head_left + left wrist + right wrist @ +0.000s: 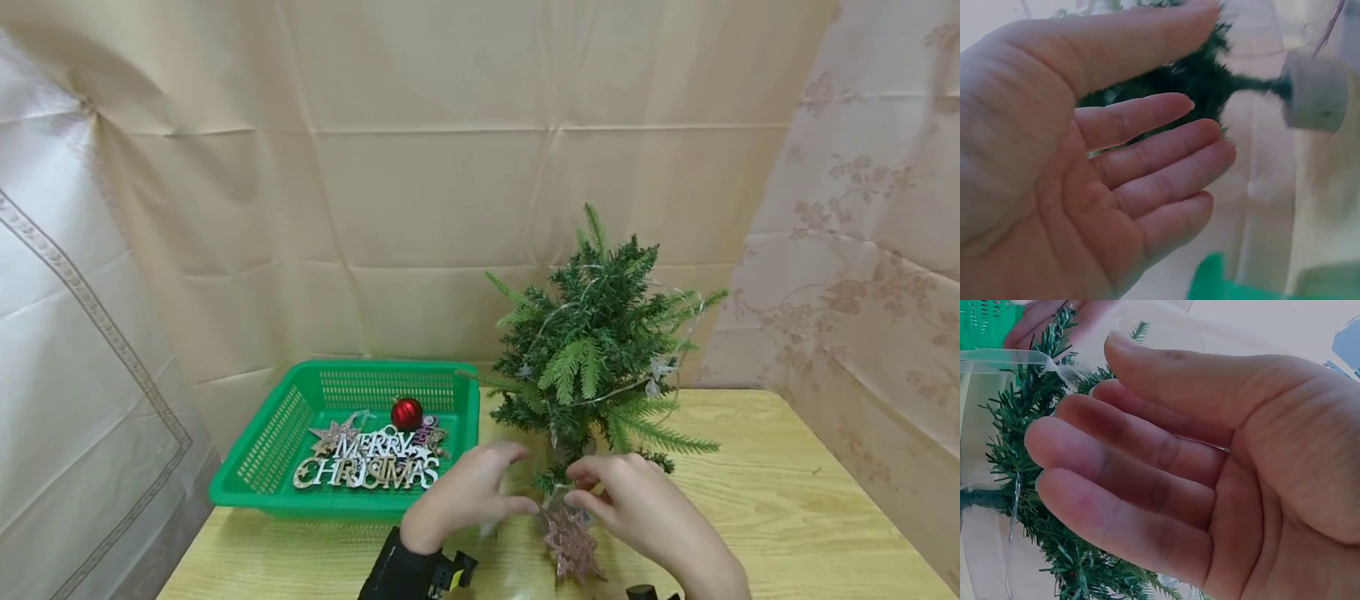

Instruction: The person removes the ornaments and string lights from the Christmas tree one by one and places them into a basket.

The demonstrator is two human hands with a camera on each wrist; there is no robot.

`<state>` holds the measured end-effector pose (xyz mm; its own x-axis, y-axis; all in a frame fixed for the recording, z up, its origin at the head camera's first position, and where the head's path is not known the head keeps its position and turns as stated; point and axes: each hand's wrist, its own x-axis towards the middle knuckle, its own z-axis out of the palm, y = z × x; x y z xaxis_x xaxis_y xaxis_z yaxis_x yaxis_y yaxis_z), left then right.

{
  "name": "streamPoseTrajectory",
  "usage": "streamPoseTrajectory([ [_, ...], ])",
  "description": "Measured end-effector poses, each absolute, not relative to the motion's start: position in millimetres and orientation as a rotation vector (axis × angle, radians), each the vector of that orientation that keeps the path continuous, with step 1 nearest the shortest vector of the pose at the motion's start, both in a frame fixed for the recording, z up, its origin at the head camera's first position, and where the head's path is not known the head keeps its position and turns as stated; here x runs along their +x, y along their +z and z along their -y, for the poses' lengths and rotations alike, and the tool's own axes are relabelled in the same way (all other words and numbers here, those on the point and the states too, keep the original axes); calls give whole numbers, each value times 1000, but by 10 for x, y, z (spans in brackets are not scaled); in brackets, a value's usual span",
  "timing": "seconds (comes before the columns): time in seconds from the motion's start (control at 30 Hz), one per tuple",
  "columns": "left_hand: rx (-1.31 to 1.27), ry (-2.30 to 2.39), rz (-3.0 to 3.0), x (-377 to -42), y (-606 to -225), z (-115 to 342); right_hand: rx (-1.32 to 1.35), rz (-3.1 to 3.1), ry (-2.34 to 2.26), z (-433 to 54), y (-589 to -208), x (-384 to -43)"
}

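A small artificial Christmas tree stands at the right, with thin clear wire wound through its branches. Below its lowest branches, a glittery pink star ornament hangs in front of the base. Its sheer white ribbon loops over a green branch tip in the right wrist view. To the left of the star is my left hand, thumb and fingers spread apart around nothing. On the other side my right hand has loosely bent fingers close by the ribbon, and its palm holds nothing.
At the left sits a green plastic basket holding a "Merry Christmas" sign, a red ball and a pink star. The wooden table extends rightward. Beige cloth hangs behind. A whitish pot bears the tree trunk.
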<state>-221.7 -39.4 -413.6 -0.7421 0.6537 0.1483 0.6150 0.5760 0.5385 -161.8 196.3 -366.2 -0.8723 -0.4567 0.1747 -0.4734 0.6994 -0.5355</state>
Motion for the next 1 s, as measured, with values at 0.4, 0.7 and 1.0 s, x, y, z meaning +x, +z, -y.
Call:
streamPoseTrajectory([
  [0.4, 960, 866, -2676, -2167, -4264, 203, 779, 2879, 879, -1927, -3694, -1648],
  [0.7, 826, 899, -2552, -2111, -4354, 100, 770, 2879, 863, -1913, -3725, -1684],
  [1.0, 733, 937, -2514, -2111, -4434, 66, 750, 2881, 854, -1906, -3751, -1694],
])
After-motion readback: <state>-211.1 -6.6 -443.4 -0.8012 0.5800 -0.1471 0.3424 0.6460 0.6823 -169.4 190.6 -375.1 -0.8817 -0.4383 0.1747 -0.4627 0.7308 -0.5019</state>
